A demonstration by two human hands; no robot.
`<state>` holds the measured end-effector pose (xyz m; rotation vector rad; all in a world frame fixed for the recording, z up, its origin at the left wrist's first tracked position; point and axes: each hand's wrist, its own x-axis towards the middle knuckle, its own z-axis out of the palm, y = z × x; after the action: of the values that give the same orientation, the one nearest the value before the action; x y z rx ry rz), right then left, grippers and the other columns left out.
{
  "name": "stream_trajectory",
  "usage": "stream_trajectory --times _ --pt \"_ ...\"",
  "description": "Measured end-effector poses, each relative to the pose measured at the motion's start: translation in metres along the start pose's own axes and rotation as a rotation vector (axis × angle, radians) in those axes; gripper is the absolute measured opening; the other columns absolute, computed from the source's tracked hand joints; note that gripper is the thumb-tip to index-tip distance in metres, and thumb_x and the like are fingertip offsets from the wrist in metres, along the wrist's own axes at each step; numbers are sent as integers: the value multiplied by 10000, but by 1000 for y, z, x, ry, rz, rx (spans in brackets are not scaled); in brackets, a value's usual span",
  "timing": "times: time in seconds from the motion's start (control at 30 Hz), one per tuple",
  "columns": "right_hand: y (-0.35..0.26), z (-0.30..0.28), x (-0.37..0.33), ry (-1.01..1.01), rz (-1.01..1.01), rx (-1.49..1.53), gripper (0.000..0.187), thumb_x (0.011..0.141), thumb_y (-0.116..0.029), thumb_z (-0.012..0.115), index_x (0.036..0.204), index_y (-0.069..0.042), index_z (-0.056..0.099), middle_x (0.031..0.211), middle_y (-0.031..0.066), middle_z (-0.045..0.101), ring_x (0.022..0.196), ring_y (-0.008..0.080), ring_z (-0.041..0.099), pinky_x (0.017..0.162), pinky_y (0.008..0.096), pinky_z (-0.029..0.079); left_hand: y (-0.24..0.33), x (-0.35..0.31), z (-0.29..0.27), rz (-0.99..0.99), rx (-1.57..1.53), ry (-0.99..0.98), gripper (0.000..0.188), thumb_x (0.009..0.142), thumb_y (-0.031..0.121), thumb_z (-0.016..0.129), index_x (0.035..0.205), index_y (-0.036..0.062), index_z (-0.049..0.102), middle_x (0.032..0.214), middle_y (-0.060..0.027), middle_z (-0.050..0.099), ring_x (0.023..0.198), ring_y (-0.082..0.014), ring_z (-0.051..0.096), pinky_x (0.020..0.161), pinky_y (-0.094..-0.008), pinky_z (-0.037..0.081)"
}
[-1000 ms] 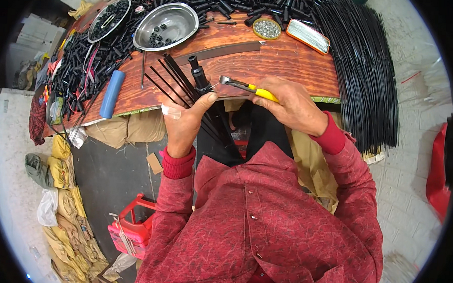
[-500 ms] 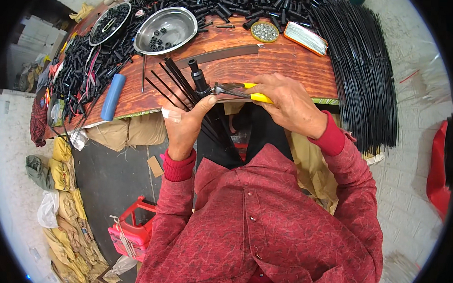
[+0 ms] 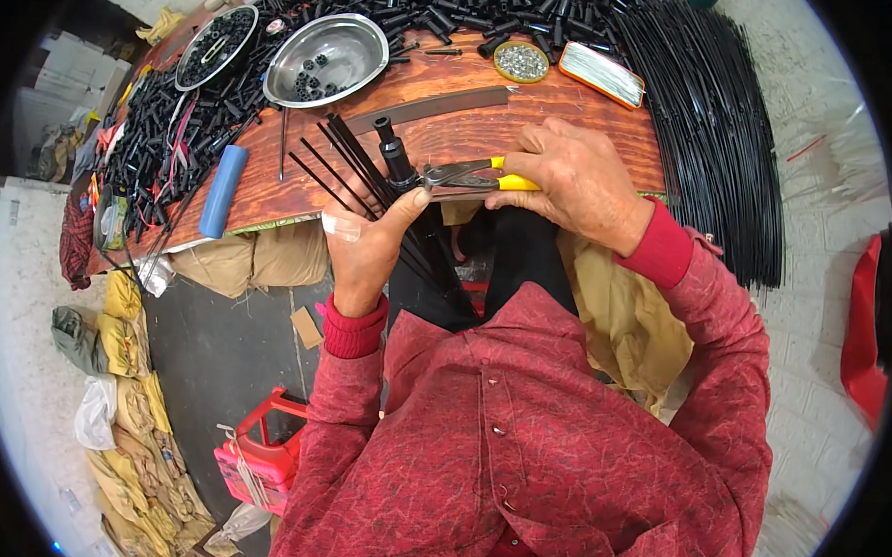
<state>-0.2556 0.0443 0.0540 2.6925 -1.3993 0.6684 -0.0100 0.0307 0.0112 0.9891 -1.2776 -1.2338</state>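
The right hand (image 3: pixel 582 180) grips yellow-handled metal pliers (image 3: pixel 450 172) at the lower end of a smooth, stepped black tube (image 3: pixel 395 157); the left hand (image 3: pixel 369 244) clasps slim black rods (image 3: pixel 356 149) alongside. Beyond, a shiny metal bowl (image 3: pixel 357 64) holds small black pieces (image 3: pixel 312 81).

Reddish wooden table (image 3: pixel 438 72), dark grey floor (image 3: pixel 218 339), white brick wall (image 3: pixel 808 330).

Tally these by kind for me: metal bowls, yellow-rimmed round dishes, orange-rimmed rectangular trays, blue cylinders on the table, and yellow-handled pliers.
Metal bowls: 2 (left bowl, right bowl)
Yellow-rimmed round dish: 1
Orange-rimmed rectangular tray: 1
Blue cylinder: 1
Yellow-handled pliers: 1
Total: 6
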Motion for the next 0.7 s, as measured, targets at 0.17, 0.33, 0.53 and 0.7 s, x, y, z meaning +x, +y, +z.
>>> stream_trajectory --times 0.17,0.33,0.53,0.7 --pt "6 -6 10 -98 -22 85 385 815 -477 702 821 -92 692 729 90 628 707 313 624 599 424 477 -1 -4 -3 29 22 14 312 792 -33 771 1086 -27 666 942 -41 697 843 -104 631 766 -241 504" --pt "0 0 10 -286 128 341 425 862 -469 681 818 -46 677 698 158 621 647 362 618 591 450 466 2 -6 -7 -6 -41 25 331 790 -33 773 1103 -33 662 968 -48 696 849 -107 633 775 -239 503" --pt "9 -19 24 -550 269 668 440 898 -461 675 817 -28 679 618 75 598 558 201 575 545 346 443 23 -1 -8 -136 -26 -90 366 776 1 792 1118 -27 664 942 -23 665 856 -107 604 807 -246 489" --pt "14 -28 23 -652 351 750 449 901 -462 681 763 -35 665 573 7 560 541 107 541 506 289 415 28 -4 -13 -179 17 -219 354 808 22 783 1137 -29 664 953 -31 680 861 -105 615 795 -254 498"
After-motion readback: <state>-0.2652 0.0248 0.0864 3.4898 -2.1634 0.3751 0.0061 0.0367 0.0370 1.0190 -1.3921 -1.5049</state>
